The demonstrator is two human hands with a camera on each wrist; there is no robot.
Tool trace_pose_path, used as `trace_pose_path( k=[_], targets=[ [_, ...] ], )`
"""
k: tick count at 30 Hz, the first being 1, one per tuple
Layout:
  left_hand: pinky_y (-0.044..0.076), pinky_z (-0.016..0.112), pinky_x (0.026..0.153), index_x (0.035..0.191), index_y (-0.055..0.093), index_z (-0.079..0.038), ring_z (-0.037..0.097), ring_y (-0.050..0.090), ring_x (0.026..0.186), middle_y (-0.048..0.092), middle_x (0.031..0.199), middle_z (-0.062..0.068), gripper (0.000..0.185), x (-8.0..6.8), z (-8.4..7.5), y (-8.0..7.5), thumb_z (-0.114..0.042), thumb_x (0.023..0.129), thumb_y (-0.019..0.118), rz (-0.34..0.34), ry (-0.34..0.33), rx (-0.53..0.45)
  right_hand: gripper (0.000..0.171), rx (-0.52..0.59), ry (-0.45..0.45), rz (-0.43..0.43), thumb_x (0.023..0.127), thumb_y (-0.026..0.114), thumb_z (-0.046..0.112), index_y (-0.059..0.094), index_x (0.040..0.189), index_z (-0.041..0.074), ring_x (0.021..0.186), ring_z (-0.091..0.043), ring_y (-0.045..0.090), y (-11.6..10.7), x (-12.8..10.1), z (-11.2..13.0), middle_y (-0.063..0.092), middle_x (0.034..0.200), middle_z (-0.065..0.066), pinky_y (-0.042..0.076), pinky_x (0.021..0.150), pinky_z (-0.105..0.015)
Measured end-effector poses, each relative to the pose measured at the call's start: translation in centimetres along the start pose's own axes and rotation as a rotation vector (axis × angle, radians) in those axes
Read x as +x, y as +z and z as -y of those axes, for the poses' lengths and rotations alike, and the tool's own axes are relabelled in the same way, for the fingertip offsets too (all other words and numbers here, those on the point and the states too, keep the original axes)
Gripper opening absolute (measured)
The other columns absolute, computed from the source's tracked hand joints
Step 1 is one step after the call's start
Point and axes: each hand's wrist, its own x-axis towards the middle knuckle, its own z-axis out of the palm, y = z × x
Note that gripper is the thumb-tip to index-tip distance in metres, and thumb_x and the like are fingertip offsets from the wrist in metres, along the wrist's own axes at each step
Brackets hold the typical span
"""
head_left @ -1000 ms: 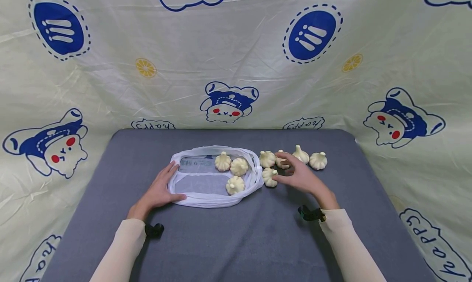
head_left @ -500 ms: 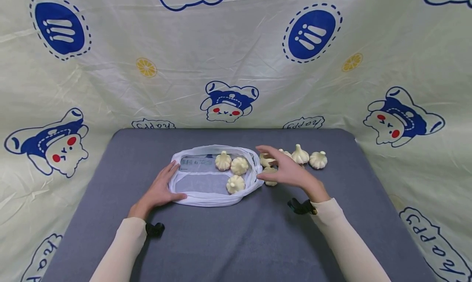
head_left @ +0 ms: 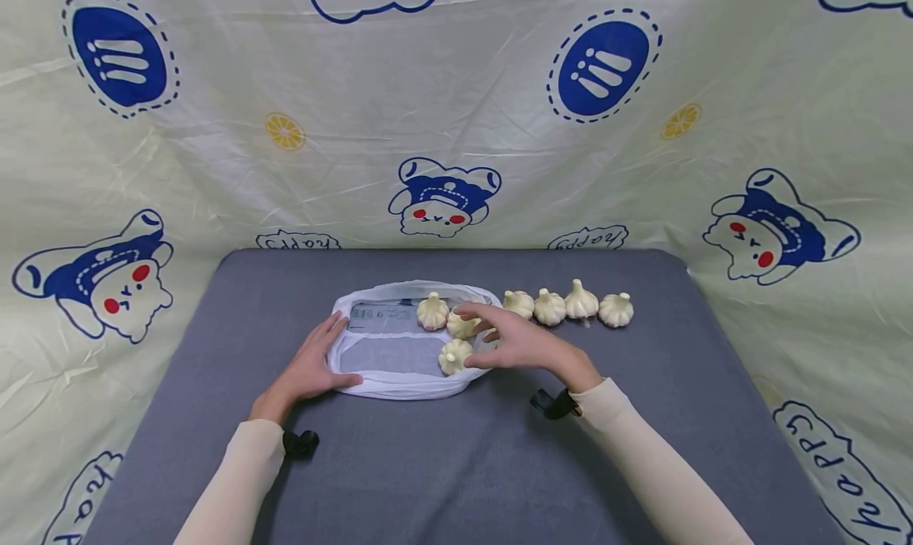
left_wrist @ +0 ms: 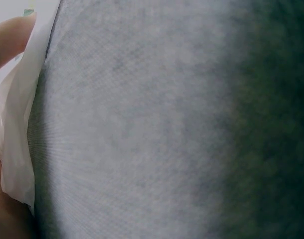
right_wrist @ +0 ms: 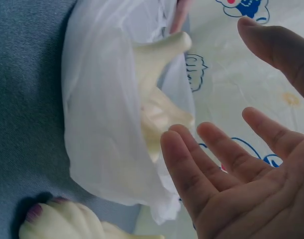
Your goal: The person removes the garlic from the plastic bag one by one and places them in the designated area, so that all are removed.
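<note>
Here the white mesh bag (head_left: 399, 347) lies flat and open-mouthed on the grey bench (head_left: 456, 466), and everything else sits around it. The left hand (head_left: 307, 367) rests on the bench at the bag's left edge, fingers straight and relaxed, with the thumb lying along the bag's near rim and the fingertips touching its left rim; it pins the fabric rather than clasping it. In the left wrist view the white rim (left_wrist: 20, 124) runs along the edge of the bench cloth, with a fingertip just over it. The right hand (head_left: 517, 343) hovers over the bag's right end with its fingers spread and nothing in its grasp; the right wrist view shows its open palm (right_wrist: 251, 199) facing the bag's bunched fabric (right_wrist: 102, 114). Three garlic bulbs lie inside the bag: one at the far rim (head_left: 431, 311), one partly hidden under the right hand's fingers (head_left: 460, 323), and one by the near rim (head_left: 454, 357) just beside the thumb. To the right of the bag, four more garlic bulbs (head_left: 567, 306) stand in a row on the bench, close together. A cream printed cloth (head_left: 456, 133) with blue cartoon figures hangs behind the bag.
</note>
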Motion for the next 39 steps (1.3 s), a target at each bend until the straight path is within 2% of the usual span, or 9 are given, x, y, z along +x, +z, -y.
trace_pose_path(
  k=[5,13,24,31,39],
  targets=[
    [0.018,0.072,0.120,0.163,0.026,-0.006,0.045,0.014,0.156,0.016,0.172,0.016,0.112,0.1,0.1,0.0,-0.047,0.076,0.084,-0.011,0.018,0.003,0.073,0.011,0.033,0.021,0.090,0.080,0.016,0.044,0.153,0.010,0.129,-0.039,0.061,0.4,0.4,-0.6,0.047,0.156,-0.021,0.050,0.108,-0.054],
    [0.017,0.072,0.120,0.163,0.026,-0.006,0.045,0.013,0.156,0.016,0.172,0.016,0.113,0.1,-0.2,-0.2,-0.048,0.076,0.084,-0.005,0.014,0.016,0.073,-0.033,0.051,0.061,0.091,0.079,0.022,0.044,0.152,0.003,0.130,-0.041,0.060,0.8,0.8,-1.3,0.048,0.155,-0.019,0.052,0.105,-0.054],
    [0.017,0.072,0.120,0.164,0.025,-0.007,0.044,0.013,0.157,0.015,0.173,0.016,0.112,0.1,-0.1,-0.2,-0.045,0.077,0.084,0.000,0.005,0.005,0.068,-0.141,0.025,0.128,0.093,0.078,0.028,0.049,0.150,0.005,0.130,-0.034,0.061,1.7,2.3,-1.2,0.054,0.151,-0.014,0.052,0.104,-0.050],
    [0.018,0.072,0.120,0.164,0.025,-0.007,0.044,0.014,0.156,0.016,0.172,0.016,0.112,-0.2,-0.2,-0.2,-0.045,0.077,0.084,0.000,0.004,-0.006,0.062,-0.143,-0.001,0.160,0.092,0.079,0.024,0.055,0.145,0.003,0.122,-0.035,0.066,2.6,3.6,-0.8,0.058,0.146,-0.013,0.054,0.102,-0.045],
    [0.019,0.072,0.119,0.164,0.024,-0.007,0.045,0.015,0.156,0.015,0.172,0.016,0.111,-0.2,-0.2,0.0,-0.047,0.077,0.083,-0.007,0.011,0.005,0.059,-0.173,0.026,0.165,0.093,0.078,0.024,0.057,0.145,0.006,0.120,-0.032,0.067,3.0,4.7,-0.6,0.059,0.146,-0.014,0.055,0.097,-0.041]
  ],
)
